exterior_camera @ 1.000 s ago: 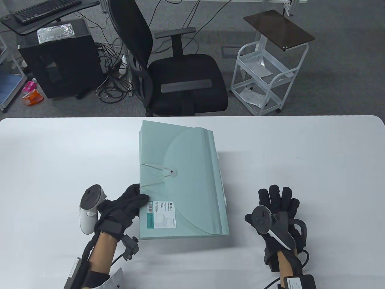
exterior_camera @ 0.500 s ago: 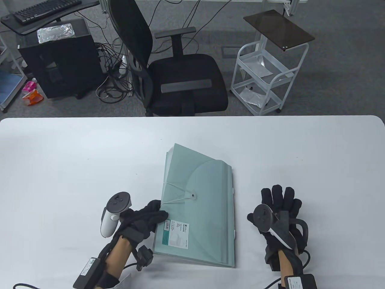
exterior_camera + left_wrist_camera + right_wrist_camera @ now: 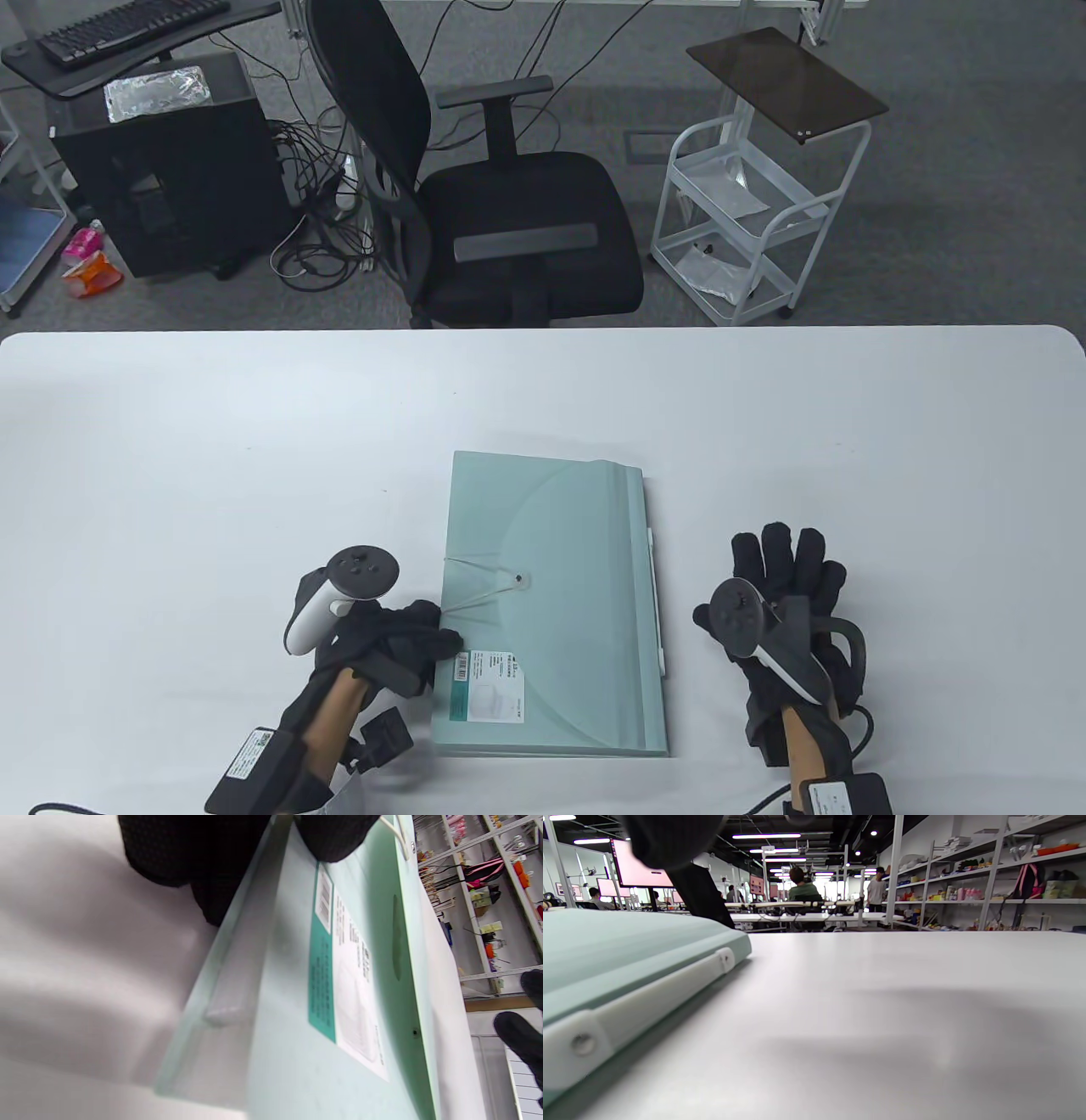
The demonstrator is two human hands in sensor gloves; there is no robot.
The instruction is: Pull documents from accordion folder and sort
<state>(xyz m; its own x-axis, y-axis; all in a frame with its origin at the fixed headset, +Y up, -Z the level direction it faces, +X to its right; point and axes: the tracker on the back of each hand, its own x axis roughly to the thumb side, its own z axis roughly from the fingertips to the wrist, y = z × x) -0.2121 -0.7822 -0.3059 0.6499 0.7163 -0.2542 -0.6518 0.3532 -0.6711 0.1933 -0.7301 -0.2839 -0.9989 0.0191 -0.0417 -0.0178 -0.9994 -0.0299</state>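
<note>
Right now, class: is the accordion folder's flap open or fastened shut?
Fastened shut. The accordion folder lies flat, flap down, its elastic cord looped round the button.

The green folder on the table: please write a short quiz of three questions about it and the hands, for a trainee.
1. True or false: the elastic cord is looped on the button of the folder.
2. Which hand grips the folder's edge? A) left hand B) right hand
3. Fill in: the right hand rests flat on the ____.

Key: 1 true; 2 A; 3 table.
</note>
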